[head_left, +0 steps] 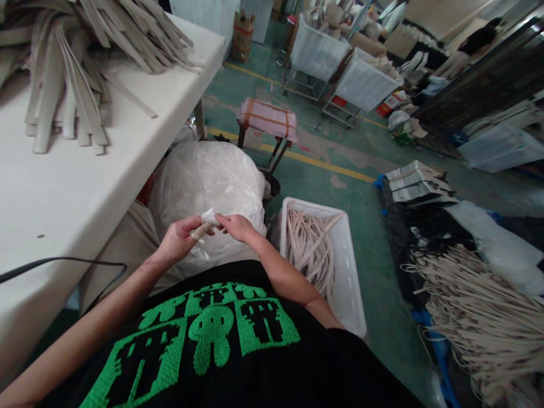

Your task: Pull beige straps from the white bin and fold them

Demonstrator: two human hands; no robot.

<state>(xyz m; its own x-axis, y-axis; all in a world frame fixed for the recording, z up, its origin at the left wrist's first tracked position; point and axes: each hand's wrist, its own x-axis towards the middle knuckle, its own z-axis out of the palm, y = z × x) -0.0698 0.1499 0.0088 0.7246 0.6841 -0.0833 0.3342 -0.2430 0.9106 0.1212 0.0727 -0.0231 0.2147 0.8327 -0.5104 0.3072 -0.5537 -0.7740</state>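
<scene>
Together, the left hand (181, 241) and right hand (236, 226) pinch a short beige strap end (200, 230) between them, its long axis slanting up from the left hand toward the right.

White table (85, 187) | beige straps (63, 96) (loose heap) | green floor (382, 272) | white crate (348, 283)

The short strap (200, 229) looks like matt, faintly rough cloth, as do the beige straps (308, 252) heaped in the crate (347, 272), whose white plastic is smooth. The bulging bag (208, 181) is thin, glossy, translucent plastic. The table (85, 175) has a smooth, matt white top, and the green painted floor (340, 187) looks worn and rough.
</scene>
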